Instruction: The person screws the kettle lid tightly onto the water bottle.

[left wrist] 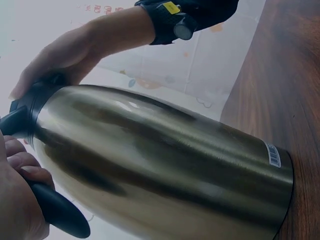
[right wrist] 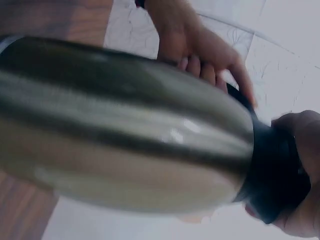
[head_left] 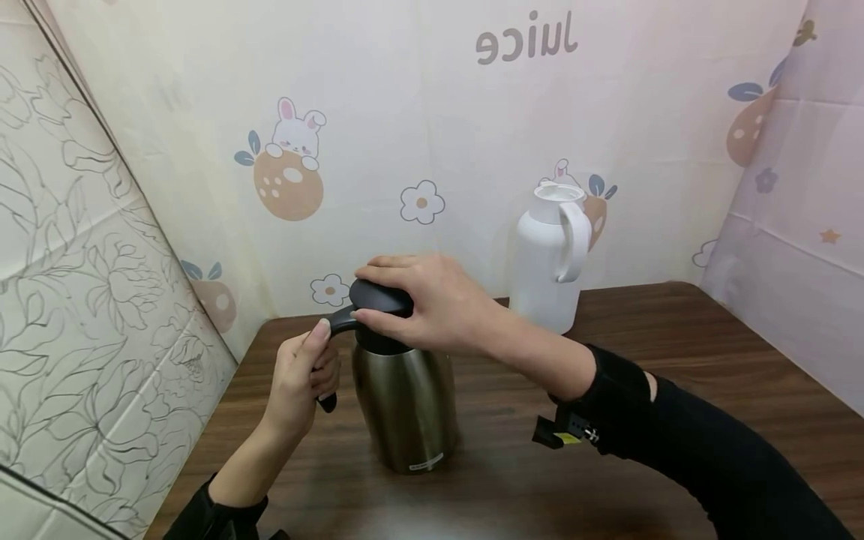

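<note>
A steel thermos jug (head_left: 407,405) with a black lid (head_left: 379,296) and black handle stands upright on the brown wooden table (head_left: 675,360). My left hand (head_left: 304,375) grips the handle (left wrist: 57,212) at the jug's left side, thumb on top. My right hand (head_left: 432,300) lies over the lid, its fingers curled round the lid's edge. The left wrist view shows the steel body (left wrist: 160,160) close up, with the right hand (left wrist: 65,55) on the cap. In the right wrist view the jug (right wrist: 115,130) fills the frame, the black lid (right wrist: 272,175) under my palm.
A white plastic jug (head_left: 550,255) with a handle stands at the back of the table, right of the steel one. Patterned cloth walls (head_left: 418,135) close in the table at the back, left and right. A wrist camera strap (head_left: 574,431) sits on my right forearm.
</note>
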